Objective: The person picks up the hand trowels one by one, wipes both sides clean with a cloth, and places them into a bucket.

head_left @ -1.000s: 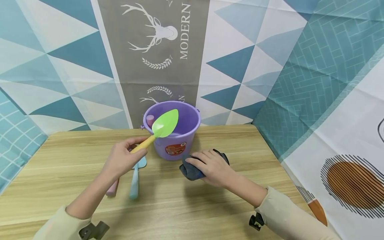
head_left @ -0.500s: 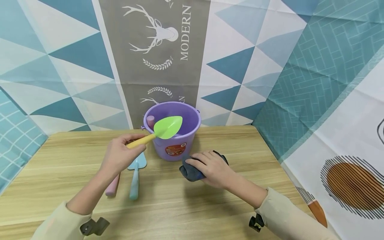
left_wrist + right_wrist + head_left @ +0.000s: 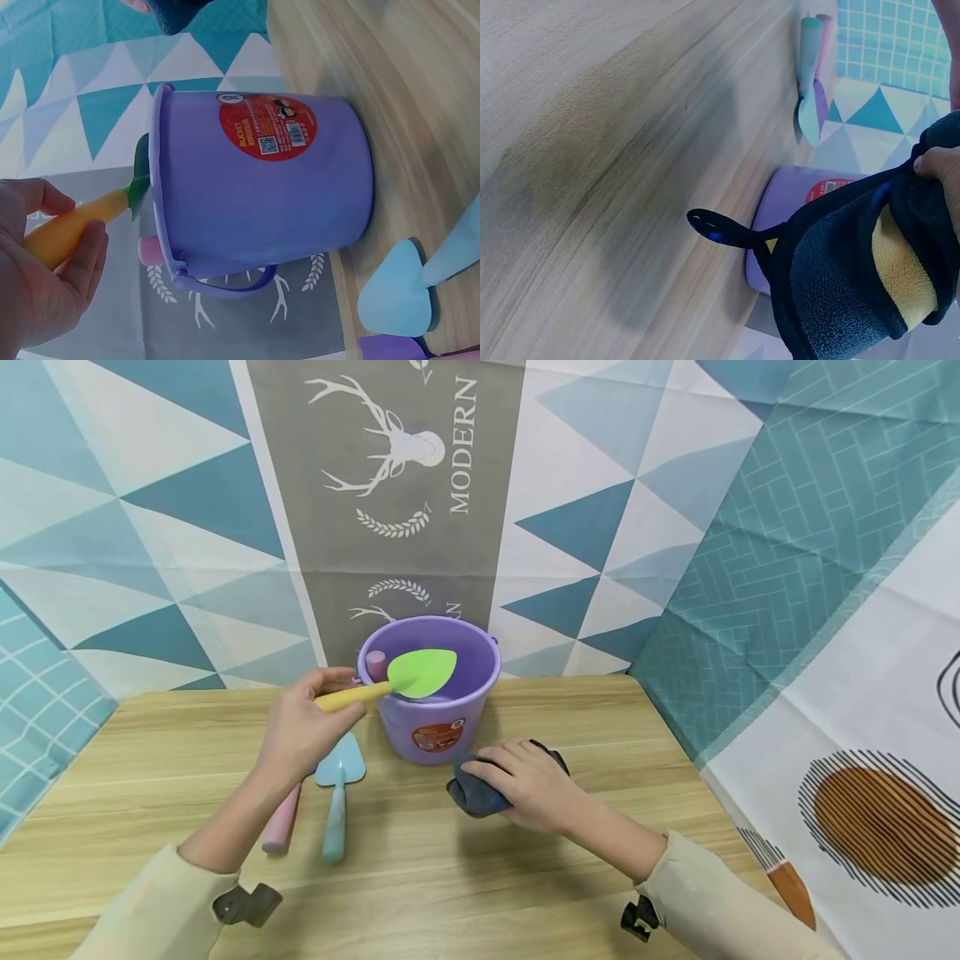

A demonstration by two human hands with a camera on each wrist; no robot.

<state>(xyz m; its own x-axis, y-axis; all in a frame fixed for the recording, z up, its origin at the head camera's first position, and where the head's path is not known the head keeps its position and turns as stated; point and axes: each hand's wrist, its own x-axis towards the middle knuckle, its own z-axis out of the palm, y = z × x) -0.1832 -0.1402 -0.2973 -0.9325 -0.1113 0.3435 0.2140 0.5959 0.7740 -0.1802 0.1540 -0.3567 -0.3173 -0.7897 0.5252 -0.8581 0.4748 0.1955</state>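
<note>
My left hand (image 3: 303, 718) pinches the yellow handle of a small trowel (image 3: 423, 673), whose green leaf-shaped blade reaches over the near left rim of a purple bucket (image 3: 405, 735). Seen in the left wrist view, thumb and fingers close round the trowel's handle (image 3: 71, 229). To the right of the bucket, my right hand (image 3: 536, 789) grips a bunched dark grey cloth (image 3: 472, 789) above the table. Its black edging, hanging loop and yellow inner side show on the cloth (image 3: 829, 277) in the right wrist view. A pink handle (image 3: 377, 666) sticks up inside the bucket.
Left of the bucket a light blue toy shovel (image 3: 339, 806) lies on the wooden table (image 3: 420, 893). Beside it lies a pink-handled tool (image 3: 281, 827) with a purple blade (image 3: 390, 347), partly under my left forearm. Patterned cloth walls (image 3: 577, 527) stand behind the table.
The green blade has swung down from a raised slant to nearly level over the bucket's rim. My left hand has risen slightly in the head view; the right hand and cloth have hardly moved.
</note>
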